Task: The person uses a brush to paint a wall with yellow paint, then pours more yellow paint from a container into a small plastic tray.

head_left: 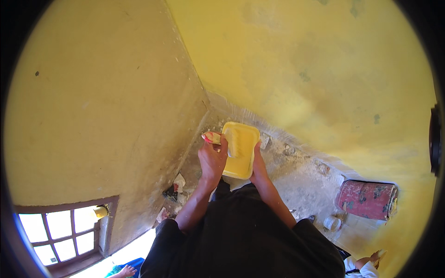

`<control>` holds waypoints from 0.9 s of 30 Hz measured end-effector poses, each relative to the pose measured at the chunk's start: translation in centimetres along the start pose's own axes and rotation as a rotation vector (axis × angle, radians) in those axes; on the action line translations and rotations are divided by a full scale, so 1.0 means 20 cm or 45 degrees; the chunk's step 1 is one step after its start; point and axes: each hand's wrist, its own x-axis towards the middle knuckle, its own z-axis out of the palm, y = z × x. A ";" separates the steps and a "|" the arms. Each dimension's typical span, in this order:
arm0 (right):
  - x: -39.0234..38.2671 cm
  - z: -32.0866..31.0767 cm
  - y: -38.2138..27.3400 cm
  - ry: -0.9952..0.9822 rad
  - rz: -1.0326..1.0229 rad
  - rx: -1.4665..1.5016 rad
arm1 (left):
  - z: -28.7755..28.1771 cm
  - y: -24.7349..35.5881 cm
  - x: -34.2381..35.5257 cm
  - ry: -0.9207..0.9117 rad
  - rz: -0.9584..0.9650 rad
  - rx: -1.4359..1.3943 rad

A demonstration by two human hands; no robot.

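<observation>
My right hand (257, 163) grips the right edge of a yellow rectangular paint tray (244, 160) held in front of my body. My left hand (212, 160) is closed on the red handle of a paint roller (234, 142) whose paint-covered sleeve lies in the tray's upper part. Yellow paint covers the tray's floor. I stand in the corner of two yellow walls (296, 60), looking down past my dark clothing.
A rough concrete floor (296, 180) with rubble along the wall foot. A red drum (368, 199) lies at right, a small can (332, 223) near it. A barred window (65, 231) is at lower left. Another person's hands show at the bottom left (126, 271) and right (374, 257).
</observation>
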 end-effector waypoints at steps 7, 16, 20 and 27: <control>-0.02 -0.02 0.03 0.054 0.001 -0.065 | -0.01 -0.01 -0.04 0.087 0.064 0.133; 0.00 -0.03 0.02 0.086 0.063 0.030 | -0.06 0.03 -0.04 0.069 0.222 0.418; 0.01 -0.06 0.00 0.102 0.055 0.007 | -0.11 0.02 -0.04 -0.019 0.339 0.400; 0.02 -0.07 0.02 0.108 0.061 -0.056 | -0.12 0.02 0.02 -0.063 0.629 0.313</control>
